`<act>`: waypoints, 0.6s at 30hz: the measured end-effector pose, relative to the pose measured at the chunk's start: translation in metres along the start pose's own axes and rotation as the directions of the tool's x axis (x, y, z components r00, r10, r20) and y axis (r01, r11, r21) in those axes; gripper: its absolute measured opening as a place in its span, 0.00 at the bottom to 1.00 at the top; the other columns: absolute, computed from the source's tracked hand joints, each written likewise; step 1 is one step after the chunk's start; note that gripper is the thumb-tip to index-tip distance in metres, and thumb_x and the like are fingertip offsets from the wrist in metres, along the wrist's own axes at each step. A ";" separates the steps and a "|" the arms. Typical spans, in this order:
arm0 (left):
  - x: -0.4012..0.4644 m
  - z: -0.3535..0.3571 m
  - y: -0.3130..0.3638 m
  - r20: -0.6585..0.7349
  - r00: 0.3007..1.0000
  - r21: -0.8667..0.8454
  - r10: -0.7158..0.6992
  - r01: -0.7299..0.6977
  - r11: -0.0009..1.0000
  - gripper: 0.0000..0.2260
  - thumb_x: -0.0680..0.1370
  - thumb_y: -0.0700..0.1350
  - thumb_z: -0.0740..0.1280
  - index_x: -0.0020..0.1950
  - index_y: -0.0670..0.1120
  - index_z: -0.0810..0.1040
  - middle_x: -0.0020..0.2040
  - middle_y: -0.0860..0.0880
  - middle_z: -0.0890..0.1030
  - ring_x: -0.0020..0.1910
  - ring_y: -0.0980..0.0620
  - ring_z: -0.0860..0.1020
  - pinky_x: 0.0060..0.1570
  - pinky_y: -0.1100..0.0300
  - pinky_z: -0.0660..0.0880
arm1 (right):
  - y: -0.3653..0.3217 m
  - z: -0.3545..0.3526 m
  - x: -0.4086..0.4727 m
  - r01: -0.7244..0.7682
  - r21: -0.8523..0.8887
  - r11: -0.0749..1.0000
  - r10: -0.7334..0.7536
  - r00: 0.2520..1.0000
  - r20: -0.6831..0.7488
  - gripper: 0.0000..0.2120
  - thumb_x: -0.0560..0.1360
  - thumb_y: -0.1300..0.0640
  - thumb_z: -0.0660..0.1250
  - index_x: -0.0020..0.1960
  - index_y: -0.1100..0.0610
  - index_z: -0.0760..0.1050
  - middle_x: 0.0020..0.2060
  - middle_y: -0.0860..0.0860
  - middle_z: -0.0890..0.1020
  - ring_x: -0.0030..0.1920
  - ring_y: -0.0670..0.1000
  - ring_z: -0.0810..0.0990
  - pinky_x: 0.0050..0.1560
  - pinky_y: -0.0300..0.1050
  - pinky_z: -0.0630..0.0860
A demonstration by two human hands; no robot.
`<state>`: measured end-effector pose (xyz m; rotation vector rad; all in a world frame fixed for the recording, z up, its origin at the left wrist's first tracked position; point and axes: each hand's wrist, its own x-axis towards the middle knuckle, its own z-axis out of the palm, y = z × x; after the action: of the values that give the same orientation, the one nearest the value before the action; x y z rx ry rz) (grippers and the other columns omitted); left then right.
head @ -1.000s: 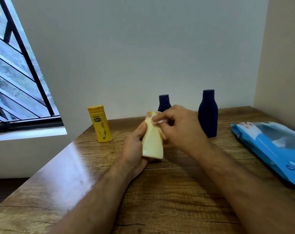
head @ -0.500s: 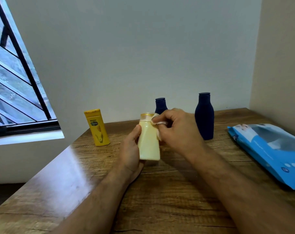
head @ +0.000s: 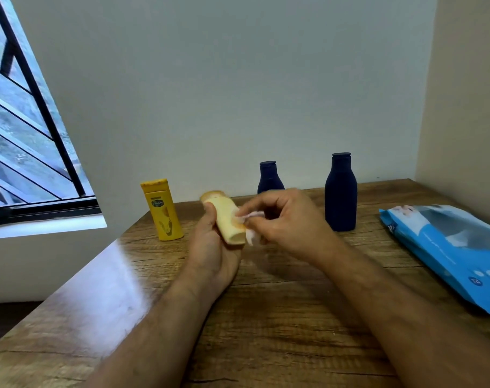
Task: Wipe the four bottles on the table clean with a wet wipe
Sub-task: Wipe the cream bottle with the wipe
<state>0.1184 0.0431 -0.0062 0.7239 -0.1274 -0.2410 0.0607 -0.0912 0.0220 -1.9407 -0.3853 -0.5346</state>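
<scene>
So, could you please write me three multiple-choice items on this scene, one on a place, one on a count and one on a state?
1. Where does the blue wipe pack lie?
A. On the table's right side
B. On the window sill
C. Between the two dark bottles

2. How many dark blue bottles stand by the wall?
A. One
B. Two
C. Four

3. How is the pale yellow bottle held?
A. Upright on the table, untouched
B. Lying flat beside the pack
C. Tilted, off the table, in the left hand

Answers:
1. A, the pack rests on the wooden table at the right edge of the view.
2. B, a smaller dark bottle and a taller dark bottle stand there.
3. C, the left hand grips it, cap leaning left, while the right hand pinches a wet wipe against it.
</scene>
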 end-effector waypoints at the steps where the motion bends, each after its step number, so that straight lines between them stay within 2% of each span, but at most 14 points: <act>1: 0.001 0.000 0.002 -0.013 0.999 -0.045 0.044 -0.045 0.998 0.23 0.84 0.56 0.57 0.70 0.38 0.70 0.66 0.33 0.77 0.65 0.37 0.78 0.66 0.40 0.73 | -0.001 -0.002 0.001 -0.019 0.070 0.997 0.024 0.996 -0.082 0.07 0.74 0.62 0.72 0.48 0.51 0.84 0.43 0.46 0.85 0.38 0.45 0.83 0.37 0.38 0.81; 4: 0.002 0.002 0.006 -0.060 0.989 -0.104 0.138 -0.144 0.984 0.17 0.83 0.52 0.61 0.65 0.40 0.72 0.66 0.35 0.78 0.63 0.38 0.79 0.66 0.37 0.72 | 0.000 -0.004 0.004 -0.046 0.203 0.978 0.094 0.967 -0.236 0.04 0.76 0.62 0.71 0.50 0.57 0.82 0.44 0.50 0.84 0.34 0.49 0.85 0.35 0.41 0.82; 8: -0.003 0.003 0.007 -0.033 0.986 -0.091 0.165 -0.168 0.982 0.16 0.83 0.51 0.62 0.63 0.39 0.73 0.63 0.34 0.79 0.58 0.37 0.82 0.61 0.37 0.77 | 0.002 0.001 0.005 -0.094 0.320 0.943 0.178 0.953 -0.243 0.04 0.76 0.62 0.70 0.51 0.58 0.79 0.47 0.55 0.83 0.36 0.52 0.86 0.35 0.41 0.82; 12: -0.005 0.005 0.006 -0.019 0.981 -0.042 0.191 -0.192 0.981 0.23 0.81 0.51 0.64 0.69 0.37 0.69 0.65 0.32 0.78 0.60 0.37 0.82 0.57 0.39 0.79 | 0.007 0.008 0.004 -0.095 0.143 0.985 0.129 0.960 -0.247 0.06 0.75 0.63 0.71 0.50 0.54 0.82 0.45 0.48 0.83 0.43 0.48 0.85 0.40 0.41 0.83; 16: -0.004 0.003 0.005 -0.019 0.972 -0.027 0.233 -0.234 0.972 0.29 0.74 0.49 0.68 0.72 0.38 0.66 0.64 0.33 0.79 0.58 0.39 0.83 0.57 0.40 0.79 | 0.003 0.013 0.000 -0.043 0.118 0.992 0.068 0.973 -0.222 0.06 0.74 0.63 0.72 0.49 0.54 0.83 0.44 0.46 0.83 0.40 0.47 0.84 0.39 0.37 0.82; 18: -0.004 0.002 0.006 0.002 0.974 -0.024 0.226 -0.226 0.974 0.29 0.74 0.49 0.69 0.71 0.39 0.66 0.62 0.33 0.80 0.58 0.38 0.83 0.58 0.40 0.78 | -0.001 0.013 -0.002 0.006 0.125 0.992 0.018 0.981 -0.194 0.07 0.73 0.63 0.73 0.47 0.52 0.83 0.43 0.45 0.84 0.40 0.47 0.84 0.38 0.37 0.81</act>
<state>0.1149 0.0474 -0.0011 0.6788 -0.2099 -0.0264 0.0614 -0.0789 0.0172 -1.7510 -0.2807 -0.6743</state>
